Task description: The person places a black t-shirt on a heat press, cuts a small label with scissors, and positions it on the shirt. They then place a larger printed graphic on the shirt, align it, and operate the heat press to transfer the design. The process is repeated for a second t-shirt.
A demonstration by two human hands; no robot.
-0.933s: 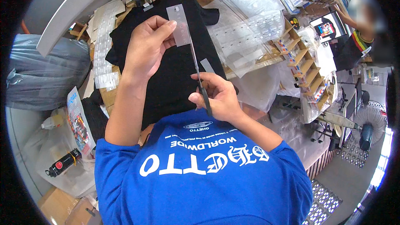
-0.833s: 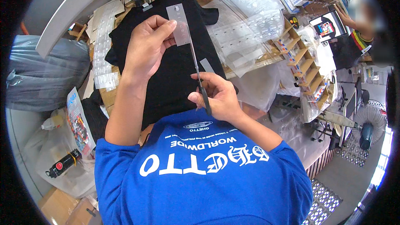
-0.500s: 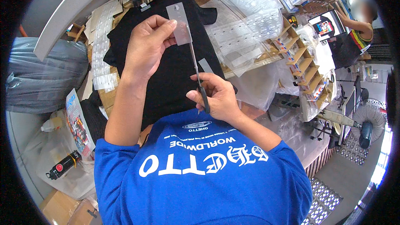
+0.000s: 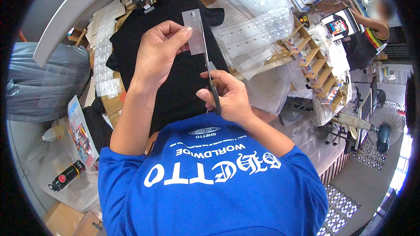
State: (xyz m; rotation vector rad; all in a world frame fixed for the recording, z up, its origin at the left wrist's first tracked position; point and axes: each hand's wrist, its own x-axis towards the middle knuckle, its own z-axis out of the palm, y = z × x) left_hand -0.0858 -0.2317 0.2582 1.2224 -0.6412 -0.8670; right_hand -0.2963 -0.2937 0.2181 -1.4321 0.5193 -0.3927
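Between thumb and fingers, my left hand (image 4: 164, 54) pinches a small translucent printed film strip (image 4: 192, 26), held upright above a black T-shirt (image 4: 175, 89). My right hand (image 4: 227, 94) is wrapped round the black handles of a pair of scissors (image 4: 211, 83). The scissor blades point away from me and run along the strip's right edge; whether they are parted there is too fine to tell. The shirt lies spread out under both hands, its near part hidden by my forearms and blue shirt.
Printed clear film sheets (image 4: 253, 32) lie right of the black shirt, with another long sheet (image 4: 105, 57) to its left. A grey curved machine arm (image 4: 65, 13) arches at upper left. A divided cardboard box (image 4: 313, 65) stands right. Another person (image 4: 378, 26) is at far right.
The film strip and my left hand have shifted slightly right and down. The scissor blades now reach farther up along the strip's right edge.
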